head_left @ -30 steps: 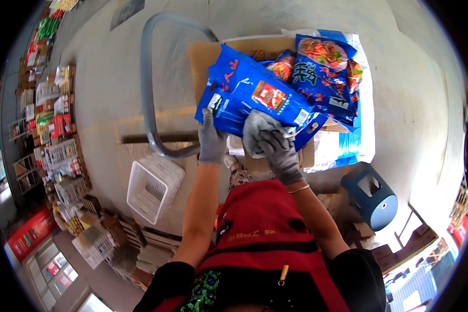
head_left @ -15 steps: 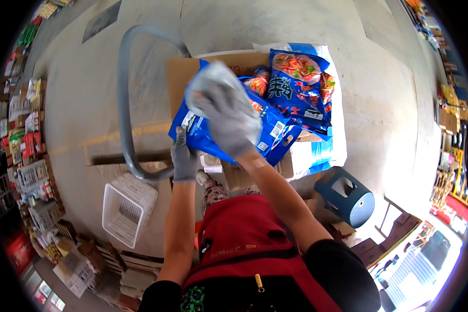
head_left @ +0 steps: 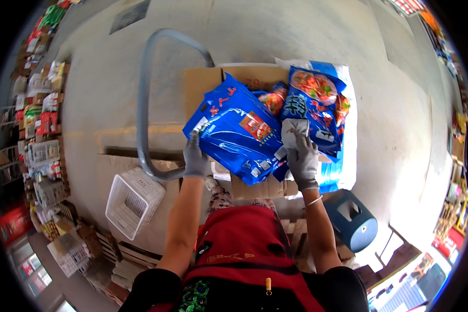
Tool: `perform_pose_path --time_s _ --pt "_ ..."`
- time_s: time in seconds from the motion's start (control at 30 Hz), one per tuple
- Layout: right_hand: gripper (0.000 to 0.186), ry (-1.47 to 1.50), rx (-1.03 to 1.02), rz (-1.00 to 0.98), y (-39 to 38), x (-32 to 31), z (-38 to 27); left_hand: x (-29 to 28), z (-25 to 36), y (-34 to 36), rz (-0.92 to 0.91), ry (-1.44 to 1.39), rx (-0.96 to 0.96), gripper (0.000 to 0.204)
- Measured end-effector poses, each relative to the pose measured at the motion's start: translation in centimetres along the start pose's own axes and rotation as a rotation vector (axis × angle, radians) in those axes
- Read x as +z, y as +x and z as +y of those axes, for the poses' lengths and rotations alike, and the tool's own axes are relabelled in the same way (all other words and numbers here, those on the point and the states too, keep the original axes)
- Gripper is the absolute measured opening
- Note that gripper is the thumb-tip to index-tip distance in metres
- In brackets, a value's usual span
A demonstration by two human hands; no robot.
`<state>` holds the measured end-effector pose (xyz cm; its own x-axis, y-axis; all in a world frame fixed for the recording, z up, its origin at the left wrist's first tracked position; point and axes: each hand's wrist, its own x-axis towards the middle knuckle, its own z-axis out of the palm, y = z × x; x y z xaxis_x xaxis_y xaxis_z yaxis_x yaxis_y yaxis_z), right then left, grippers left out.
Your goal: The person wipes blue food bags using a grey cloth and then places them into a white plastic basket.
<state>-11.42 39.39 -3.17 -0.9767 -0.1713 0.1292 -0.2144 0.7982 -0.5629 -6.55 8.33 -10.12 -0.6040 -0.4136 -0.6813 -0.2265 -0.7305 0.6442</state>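
A large blue plastic food bag (head_left: 229, 132) lies tilted over an open cardboard box (head_left: 200, 83). At its lower left edge, my left hand (head_left: 195, 160), in a grey glove, is closed on the bag. My gloved right hand (head_left: 302, 164) is closed on a folded whitish-grey cloth (head_left: 295, 131) at the bag's right edge. Just beyond that hand lies another blue bag (head_left: 313, 104) with a printed picture of food. Between the two bags a smaller patterned pack (head_left: 273, 100) shows in part.
A grey bent handle (head_left: 144, 104) rises left of the box. White-and-blue sacking (head_left: 350, 130) lies under its right side. A white plastic basket (head_left: 135, 200) stands at the lower left, a dark blue stool (head_left: 353, 221) at the lower right. Stocked shelving (head_left: 44, 151) lines the far left.
My right hand has moved with the cloth from the middle of the bag to its right edge, uncovering the bag's printed front. My left hand keeps its hold; the whole view has shifted slightly.
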Motion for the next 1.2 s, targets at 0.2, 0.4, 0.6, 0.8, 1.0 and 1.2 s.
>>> perform_pose_path --time_s 0.2,0.4,0.6,0.8,1.0,1.2 --pt "0.04 0.1 -0.12 -0.125 11.1 2.8 -4.6 3.2 -0.6 -10.3 -0.035 0.574 0.429 0.033" --pt "0.035 -0.3 -0.65 -0.435 12.0 8.2 -11.3 7.0 -4.8 -7.2 -0.111 0.62 0.091 0.041" --pt "0.037 0.057 -0.292 -0.373 15.5 7.6 -5.0 7.3 -5.3 -6.1 -0.14 0.53 0.039 0.039" --pt "0.068 -0.13 -0.097 -0.56 13.8 4.6 -6.2 6.6 -4.8 -6.8 -0.18 0.533 -0.006 0.045" --pt "0.039 0.017 -0.075 -0.696 15.6 4.1 -7.8 6.7 -2.9 -7.6 -0.287 0.135 -0.2 0.072" --pt "0.037 -0.293 -0.699 -0.204 6.3 -5.5 -13.5 8.0 2.9 -12.5 -0.705 -0.376 -0.353 0.097"
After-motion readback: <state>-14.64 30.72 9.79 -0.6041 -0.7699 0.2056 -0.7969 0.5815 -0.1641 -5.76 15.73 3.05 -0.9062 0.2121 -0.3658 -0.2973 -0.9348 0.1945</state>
